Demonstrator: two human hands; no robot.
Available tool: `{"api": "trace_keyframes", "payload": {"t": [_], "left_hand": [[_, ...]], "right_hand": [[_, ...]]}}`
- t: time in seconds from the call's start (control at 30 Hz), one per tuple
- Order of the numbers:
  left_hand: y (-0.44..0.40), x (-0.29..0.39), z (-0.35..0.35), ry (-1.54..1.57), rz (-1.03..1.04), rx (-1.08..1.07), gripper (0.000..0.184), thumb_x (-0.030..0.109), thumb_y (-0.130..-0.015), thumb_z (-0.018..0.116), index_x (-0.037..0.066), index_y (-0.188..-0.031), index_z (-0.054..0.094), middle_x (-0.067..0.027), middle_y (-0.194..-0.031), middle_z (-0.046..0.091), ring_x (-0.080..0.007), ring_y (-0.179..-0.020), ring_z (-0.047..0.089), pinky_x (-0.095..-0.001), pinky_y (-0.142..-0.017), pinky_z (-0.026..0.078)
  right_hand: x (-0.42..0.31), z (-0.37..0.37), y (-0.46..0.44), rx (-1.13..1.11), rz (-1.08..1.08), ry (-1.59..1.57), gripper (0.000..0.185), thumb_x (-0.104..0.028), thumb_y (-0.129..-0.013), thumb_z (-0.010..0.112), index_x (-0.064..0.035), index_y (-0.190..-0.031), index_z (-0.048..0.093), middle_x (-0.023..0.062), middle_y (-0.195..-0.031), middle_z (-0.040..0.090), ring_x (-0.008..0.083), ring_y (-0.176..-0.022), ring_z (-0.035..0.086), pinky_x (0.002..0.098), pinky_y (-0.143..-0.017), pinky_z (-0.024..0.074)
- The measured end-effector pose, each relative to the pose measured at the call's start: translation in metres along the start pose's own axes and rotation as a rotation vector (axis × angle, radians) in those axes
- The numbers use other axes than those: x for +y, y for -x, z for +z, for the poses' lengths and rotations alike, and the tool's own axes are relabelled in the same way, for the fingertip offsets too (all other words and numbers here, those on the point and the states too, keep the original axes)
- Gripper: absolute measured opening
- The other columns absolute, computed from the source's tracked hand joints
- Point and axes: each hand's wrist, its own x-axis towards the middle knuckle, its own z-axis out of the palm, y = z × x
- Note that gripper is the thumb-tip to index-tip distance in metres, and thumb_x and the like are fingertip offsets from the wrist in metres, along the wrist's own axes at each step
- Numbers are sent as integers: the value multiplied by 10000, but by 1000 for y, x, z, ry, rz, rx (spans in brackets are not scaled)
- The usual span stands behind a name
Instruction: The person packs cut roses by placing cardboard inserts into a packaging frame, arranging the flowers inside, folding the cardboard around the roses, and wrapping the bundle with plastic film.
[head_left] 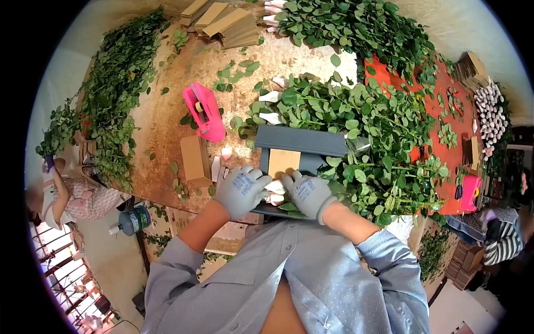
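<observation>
In front of me stands a dark grey tray (300,140) with a raised back edge. A tan cardboard piece (283,162) lies in it. Pale pink and white rose buds (275,192) sit at the tray's near left part, between my hands. My left hand (242,190), in a grey glove, has its fingers closed at these buds from the left. My right hand (308,195), also gloved, curls its fingers over the rose heads beside the cardboard's lower edge. Leafy stems (361,192) run to the right; the fingers partly hide the buds.
A pink tape dispenser (204,111) and a cardboard stack (196,160) stand left of the tray. White-sleeved rose bunches (311,106) lie behind it. More foliage (119,94), cardboard strips (222,22) and wrapped buds (490,119) surround the table. Other people (72,195) are at both sides.
</observation>
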Motion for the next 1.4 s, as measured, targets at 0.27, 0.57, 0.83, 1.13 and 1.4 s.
{"api": "trace_keyframes", "payload": {"t": [0.27,0.57,0.83,1.13,1.4], "left_hand": [[-8,-14,0,-229,164,-140,111,233,-870,657,146,-930,624,-41,-885,616,-232,-930,615,-398,-817,471],[19,-59,-24,-363,-333,-414,231,295,-853,669,113,-994,655,-85,-1037,680,-282,-999,648,-437,-846,478],[28,46,-3,-46,128,-63,442,274,-870,673,74,-1265,672,-57,-1337,620,-263,-1161,557,-417,-847,477],[26,42,36,-27,85,85,370,180,-816,658,110,-1174,721,18,-1326,646,-227,-991,560,-400,-821,489],[20,39,42,-131,116,144,309,119,-790,650,154,-1076,760,46,-1287,693,-200,-836,549,-330,-678,516]], "right_hand": [[-1,-2,-3,-38,27,74,421,-123,-966,532,-51,-1379,489,165,-1207,639,313,-849,744,430,-666,588],[-3,-5,-3,-66,10,75,353,-125,-972,528,-59,-1319,516,164,-1128,662,315,-834,747,434,-643,588],[-5,-4,-6,-91,-35,94,297,-141,-963,539,-83,-1252,576,148,-1123,678,318,-849,748,440,-648,585],[2,-46,-16,-221,-178,93,392,-168,-955,560,-70,-1334,584,121,-1163,671,310,-963,722,436,-748,575],[138,-115,-95,400,359,-38,313,-187,-960,589,-66,-1249,597,161,-1186,665,361,-1078,668,471,-897,543]]}}
